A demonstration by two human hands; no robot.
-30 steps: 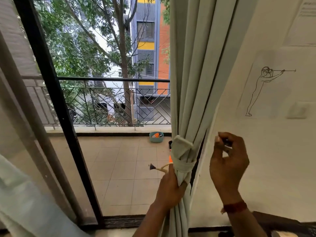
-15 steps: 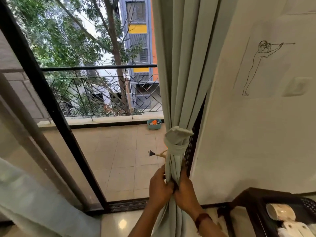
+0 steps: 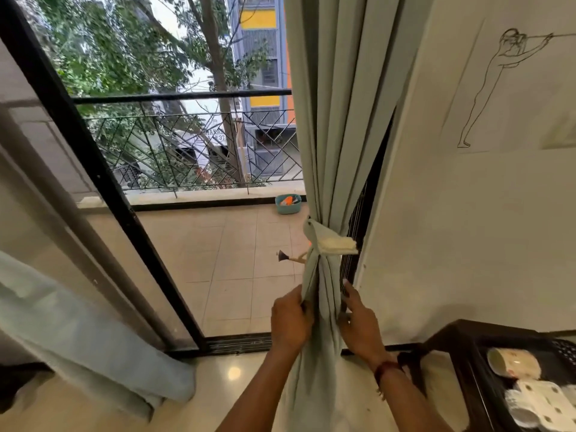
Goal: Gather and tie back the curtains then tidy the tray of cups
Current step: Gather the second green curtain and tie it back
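White wall point(image 3: 467, 229) with a line drawing, 1–4 o'clock | tiled balcony floor point(image 3: 218, 260) beyond black door frame point(image 3: 106, 182), 9–12 o'clock | gathered curtain point(image 3: 330, 135) at centre, tie-back point(image 3: 330, 243) round it | dark tray point(image 3: 486, 330) of cups point(image 3: 514, 363), 4 o'clock | left hand point(image 3: 291, 322) grips the curtain below the tie-back | right hand point(image 3: 358, 325) lays straight fingers against it

1. Both forearms are bare: left arm point(image 3: 249, 400), right arm point(image 3: 414, 406).
2. A dark red thread band point(image 3: 386, 369) circles the right wrist, with a loose end beneath.
3. On the right hand point(image 3: 361, 332), one of the fingers point(image 3: 346, 289) shows a pale nail.
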